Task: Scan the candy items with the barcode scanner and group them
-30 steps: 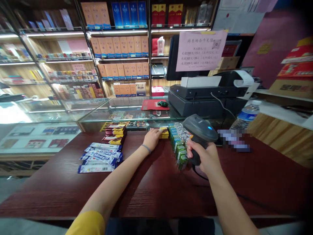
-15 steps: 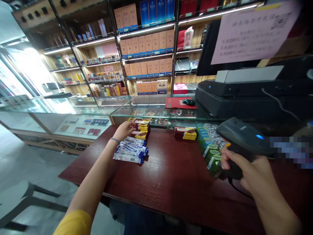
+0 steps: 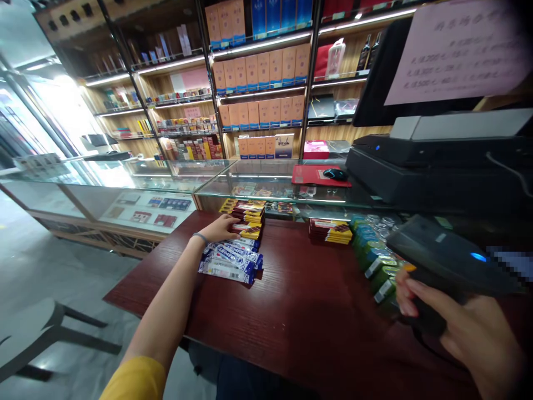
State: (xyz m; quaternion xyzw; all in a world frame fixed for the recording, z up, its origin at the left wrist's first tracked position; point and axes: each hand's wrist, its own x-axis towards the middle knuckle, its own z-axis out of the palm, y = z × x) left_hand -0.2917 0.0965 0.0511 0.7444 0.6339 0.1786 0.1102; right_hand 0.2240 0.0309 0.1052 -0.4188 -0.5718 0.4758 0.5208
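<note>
My left hand (image 3: pixel 220 228) reaches across the dark red wooden table to the left end of a stack of red-and-yellow snack bars (image 3: pixel 252 231). Its fingers are apart and touch the wrappers; the fingertips are partly hidden among them. Just in front lie several blue-and-white snack packets (image 3: pixel 228 271), fanned over each other. At the right, my right hand (image 3: pixel 466 316) is closed round the handle of a dark barcode scanner (image 3: pixel 437 244), which shows a blue light and is blurred. Under and beside the scanner stands a row of green and blue shiny packs (image 3: pixel 381 272), partly covered by it.
A second stack of red-and-yellow bars (image 3: pixel 331 231) sits near the glass counter (image 3: pixel 266 186). On that counter are a mouse (image 3: pixel 335 174) on a red mat and a black till (image 3: pixel 387 175) with a monitor. A grey stool (image 3: pixel 41 328) stands at the left.
My left hand has come down a little onto the front part of the bar stack. The scanner in my right hand has shifted slightly right. The whole view has turned a little.
</note>
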